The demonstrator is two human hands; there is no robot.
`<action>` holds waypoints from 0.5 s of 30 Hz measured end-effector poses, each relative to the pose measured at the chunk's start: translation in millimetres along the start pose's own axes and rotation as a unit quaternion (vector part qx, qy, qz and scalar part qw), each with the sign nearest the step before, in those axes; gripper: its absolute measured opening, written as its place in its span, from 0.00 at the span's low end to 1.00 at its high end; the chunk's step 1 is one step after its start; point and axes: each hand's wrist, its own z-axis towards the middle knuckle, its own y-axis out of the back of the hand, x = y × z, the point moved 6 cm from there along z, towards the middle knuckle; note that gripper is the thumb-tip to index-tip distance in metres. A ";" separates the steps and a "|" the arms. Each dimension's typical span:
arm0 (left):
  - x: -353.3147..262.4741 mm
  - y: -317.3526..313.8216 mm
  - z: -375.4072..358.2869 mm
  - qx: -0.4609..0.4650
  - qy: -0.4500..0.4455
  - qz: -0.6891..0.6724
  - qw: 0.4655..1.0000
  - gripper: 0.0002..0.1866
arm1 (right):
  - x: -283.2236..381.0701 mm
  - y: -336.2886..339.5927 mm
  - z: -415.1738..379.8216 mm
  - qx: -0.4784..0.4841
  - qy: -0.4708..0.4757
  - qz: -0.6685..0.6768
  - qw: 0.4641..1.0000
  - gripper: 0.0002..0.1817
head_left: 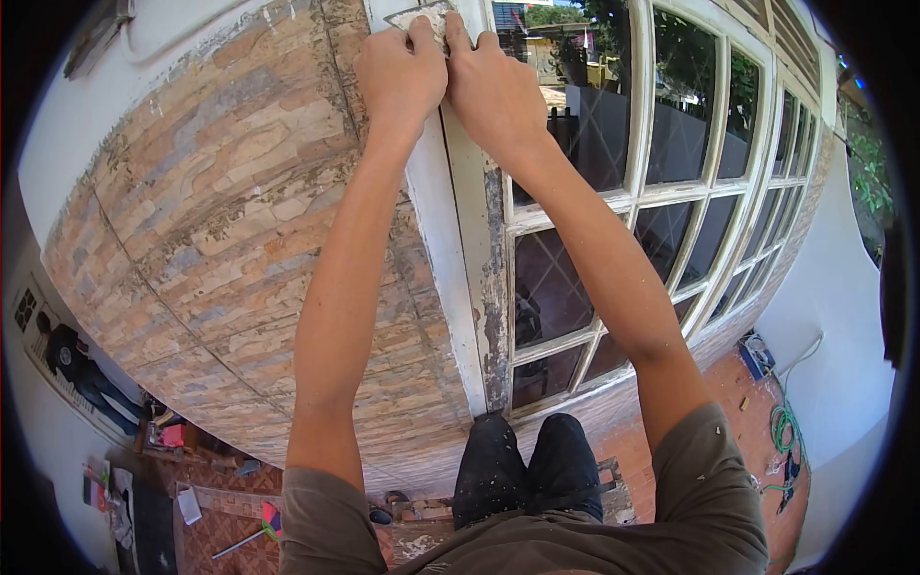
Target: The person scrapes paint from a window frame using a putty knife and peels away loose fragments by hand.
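Observation:
Both arms reach up to a white door or window frame post (443,230) at the top of the head view. My left hand (402,77) is closed, its fingers curled over a flat scraper blade (418,15) crusted with whitish material. My right hand (491,91) presses against the left one, its fingers bent at the blade's right side. The blade's pointed corner sticks out left of the fingers, lying against the post. Its handle, if any, is hidden by the hands. Paint on the strip (494,287) beside the post is flaked and dark in patches.
Stone-patterned wall cladding (220,201) fills the left. White-framed window panes (575,278) run along the right. A green hose (786,426) and a blue box (756,355) lie on the tiled floor at right. Another person (81,369) stands at far left.

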 end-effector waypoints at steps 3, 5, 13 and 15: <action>-4.6 0.3 -0.6 -0.006 -0.007 0.007 1.000 0.25 | -3.3 1.6 1.1 0.009 0.006 0.005 1.000 0.31; -7.7 0.4 -2.5 -0.005 -0.003 0.006 1.000 0.25 | -4.7 3.6 1.7 0.016 0.010 0.008 1.000 0.31; 1.3 -1.5 2.3 -0.009 0.034 -0.018 0.999 0.25 | -7.4 9.6 4.1 0.004 0.016 0.027 1.000 0.27; -2.3 -1.4 0.0 -0.012 0.011 -0.014 1.000 0.25 | -6.0 11.6 3.7 0.001 0.016 0.021 1.000 0.27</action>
